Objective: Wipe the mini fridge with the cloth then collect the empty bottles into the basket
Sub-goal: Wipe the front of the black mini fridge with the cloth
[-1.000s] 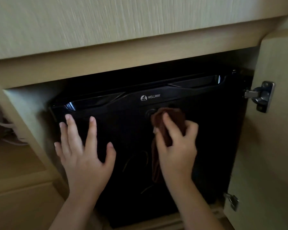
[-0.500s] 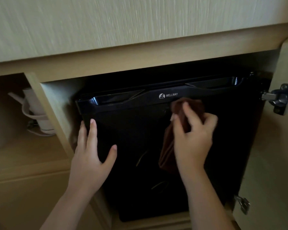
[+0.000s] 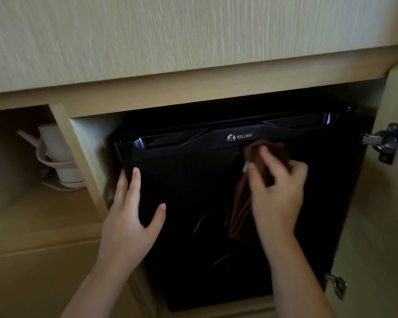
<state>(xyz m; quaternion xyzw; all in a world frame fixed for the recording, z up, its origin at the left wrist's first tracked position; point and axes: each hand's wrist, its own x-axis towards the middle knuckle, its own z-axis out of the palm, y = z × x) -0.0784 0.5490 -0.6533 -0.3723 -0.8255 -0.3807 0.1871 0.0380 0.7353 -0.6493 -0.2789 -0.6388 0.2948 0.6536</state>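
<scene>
A black mini fridge (image 3: 189,180) with a WELLWAY logo sits inside a light wooden cabinet. My right hand (image 3: 276,193) presses a dark brown cloth (image 3: 241,210) against the upper right part of the fridge door, just below the logo; the cloth hangs down beside my palm. My left hand (image 3: 131,214) grips the door's left edge, fingers wrapped around the side and thumb on the front. No bottles or basket are in view.
The cabinet door (image 3: 381,226) stands open at the right, with metal hinges (image 3: 386,143) at top and bottom. In the left compartment a white hair dryer (image 3: 60,157) with a coiled cord rests on a shelf. A wooden countertop edge (image 3: 193,83) overhangs above.
My left hand has moved from flat on the door front to gripping its left edge. My right hand with the cloth shifted slightly up and right. The view panned, revealing the left compartment.
</scene>
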